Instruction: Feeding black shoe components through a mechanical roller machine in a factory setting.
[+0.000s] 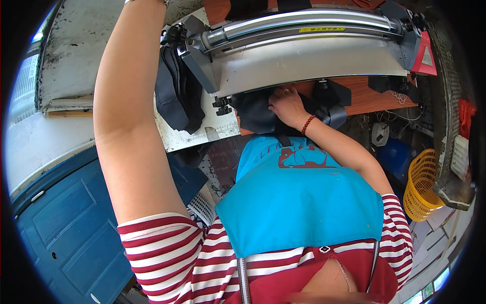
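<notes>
My left arm stretches up past the left end of a roller machine (pixel 309 58), and its hand is cut off by the top edge of the picture. Just below the machine's metal plate, my right hand (pixel 287 107), with a ring and a red bead bracelet, bends its fingers over a soft black sheet (pixel 251 112), perhaps leather. Its fingertips are partly lost against the dark material. More black pieces (pixel 334 99) lie to the right of this hand. A stack of black cut pieces (pixel 177 91) hangs beside the machine's left end.
The machine stands on a reddish-brown wooden table (pixel 369 96), with a white board (pixel 215 124) at left. Loose cables (pixel 400 96) trail at right. A yellow plastic basket (pixel 421 187) and a blue container (pixel 394 154) are lower right; a blue cabinet (pixel 71 218) is at left.
</notes>
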A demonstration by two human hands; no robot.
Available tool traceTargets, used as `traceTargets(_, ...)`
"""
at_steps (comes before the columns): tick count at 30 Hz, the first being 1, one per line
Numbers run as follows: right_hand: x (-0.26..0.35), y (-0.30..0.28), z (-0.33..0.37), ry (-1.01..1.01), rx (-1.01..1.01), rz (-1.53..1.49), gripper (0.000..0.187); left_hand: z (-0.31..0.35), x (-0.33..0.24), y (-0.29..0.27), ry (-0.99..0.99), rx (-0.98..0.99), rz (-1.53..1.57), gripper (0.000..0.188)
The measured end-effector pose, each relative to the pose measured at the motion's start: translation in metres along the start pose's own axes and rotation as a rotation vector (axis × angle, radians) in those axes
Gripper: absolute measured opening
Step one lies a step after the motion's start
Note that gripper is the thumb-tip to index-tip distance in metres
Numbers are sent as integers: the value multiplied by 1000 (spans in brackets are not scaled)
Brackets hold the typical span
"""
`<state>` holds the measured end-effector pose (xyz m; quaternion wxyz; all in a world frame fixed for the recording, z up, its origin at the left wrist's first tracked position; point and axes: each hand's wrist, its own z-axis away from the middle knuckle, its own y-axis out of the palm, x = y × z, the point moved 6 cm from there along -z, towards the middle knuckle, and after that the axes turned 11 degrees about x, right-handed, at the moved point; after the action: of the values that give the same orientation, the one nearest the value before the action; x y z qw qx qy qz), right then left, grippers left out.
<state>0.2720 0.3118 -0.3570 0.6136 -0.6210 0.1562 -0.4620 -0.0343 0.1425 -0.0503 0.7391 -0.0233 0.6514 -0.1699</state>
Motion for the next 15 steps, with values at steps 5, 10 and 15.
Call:
traceTargets(5, -6, -8, 9, 183, -85, -68, 25, 42, -22, 34, 225, -287, -156, 54)
traceTargets(10, -5, -13, 14, 26, -132, -110, 22, 18, -3, 47, 217, -166, -346, 63)
traceTargets(15, 1, -72, 45, -144, -195, -541, 17, -13, 33, 56, 568, -154, -577, 45)
